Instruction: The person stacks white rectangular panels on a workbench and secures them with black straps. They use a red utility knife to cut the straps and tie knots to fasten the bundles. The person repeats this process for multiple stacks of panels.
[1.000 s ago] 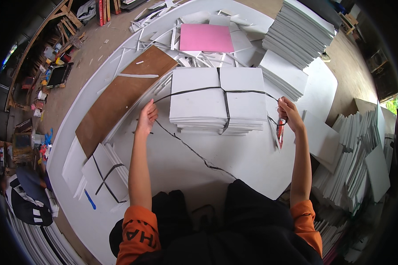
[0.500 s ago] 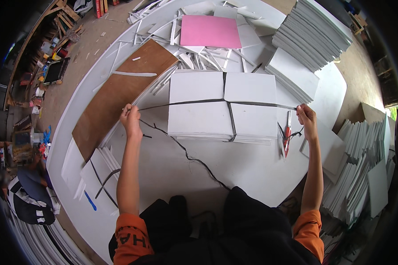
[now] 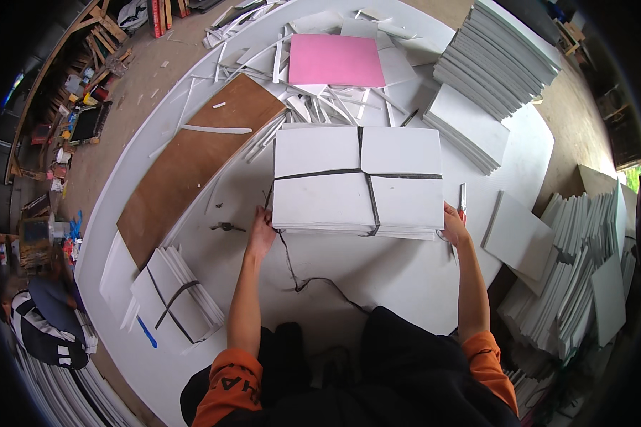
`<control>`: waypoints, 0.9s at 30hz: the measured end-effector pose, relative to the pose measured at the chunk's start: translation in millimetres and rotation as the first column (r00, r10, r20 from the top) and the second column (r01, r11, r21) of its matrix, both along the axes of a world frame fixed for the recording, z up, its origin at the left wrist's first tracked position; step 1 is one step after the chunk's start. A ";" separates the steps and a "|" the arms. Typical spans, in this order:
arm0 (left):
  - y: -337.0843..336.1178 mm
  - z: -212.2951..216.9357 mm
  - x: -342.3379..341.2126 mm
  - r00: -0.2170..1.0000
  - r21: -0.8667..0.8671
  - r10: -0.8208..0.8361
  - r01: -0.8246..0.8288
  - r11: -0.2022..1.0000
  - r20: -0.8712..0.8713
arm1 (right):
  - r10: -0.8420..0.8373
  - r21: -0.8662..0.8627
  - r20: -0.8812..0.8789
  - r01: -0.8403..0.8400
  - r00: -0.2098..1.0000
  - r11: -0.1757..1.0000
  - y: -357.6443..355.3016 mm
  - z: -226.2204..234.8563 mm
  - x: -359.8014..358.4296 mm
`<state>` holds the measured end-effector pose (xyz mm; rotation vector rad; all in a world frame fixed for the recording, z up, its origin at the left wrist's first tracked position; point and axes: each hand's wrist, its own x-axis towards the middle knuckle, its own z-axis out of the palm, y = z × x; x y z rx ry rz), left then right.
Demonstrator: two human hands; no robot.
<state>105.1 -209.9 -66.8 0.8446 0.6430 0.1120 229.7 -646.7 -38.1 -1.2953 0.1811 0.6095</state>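
In front of me is a thick stack of white boards (image 3: 320,153), with a flat black cord (image 3: 365,173) crossing on its top. My left hand (image 3: 261,226) grips the stack's left side near the front corner, some of its fingers hidden behind the edge. On the opposite side, my right hand (image 3: 454,224) is closed against the right edge, its fingertips partly out of sight. A loose, twisted length of cord trails from the left corner toward my lap. Just beyond my right hand lies a red-handled cutting tool (image 3: 462,203), partly covered by it.
A brown board (image 3: 199,164) lies at the left, above a smaller tied bundle (image 3: 174,295) and a blue pen-like tool (image 3: 147,332). White offcuts and a pink sheet (image 3: 335,60) cover the far side. Tall board stacks (image 3: 495,60) stand at the right.
Both hands have come inward and down from the outstretched cord to the stack's sides. The cord ends no longer stretch out sideways.
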 end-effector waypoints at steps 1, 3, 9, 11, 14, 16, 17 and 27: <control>-4.6 -2.7 -0.9 0.999 0.054 0.024 -0.021 0.998 -0.041 | -0.013 -0.048 0.039 0.015 0.999 0.999 3.5 0.3 -7.4; 7.3 -29.8 -6.7 0.985 0.264 -0.166 0.151 0.953 0.037 | -0.014 -0.144 0.116 0.031 0.993 0.989 21.0 10.2 -20.6; -23.0 -40.4 5.9 0.974 0.532 -0.194 0.225 0.816 -0.114 | -0.182 0.019 0.236 0.183 0.954 0.983 35.9 -38.3 -43.5; -29.4 -36.0 7.7 0.980 0.554 -0.141 0.195 0.809 -0.138 | -0.290 0.019 0.102 0.290 0.952 0.957 44.2 -40.5 -43.7; -31.9 -8.7 10.7 0.961 0.422 -0.136 0.230 0.877 -0.242 | -0.076 0.156 0.203 0.045 0.976 0.987 35.6 -53.0 -38.1; -35.7 20.4 14.2 0.937 0.325 -0.155 0.258 0.910 -0.312 | 0.004 0.079 0.082 -0.011 0.997 0.997 18.2 -67.8 -30.6; -34.4 24.3 14.4 0.932 0.295 -0.160 0.261 0.919 -0.327 | 0.054 0.048 0.021 -0.055 0.998 0.997 18.7 -66.1 -26.2; 5.3 -29.5 8.8 0.955 -0.005 -0.247 0.250 0.968 -0.165 | 0.040 0.068 -0.069 -0.035 0.997 0.997 52.2 -12.5 -30.2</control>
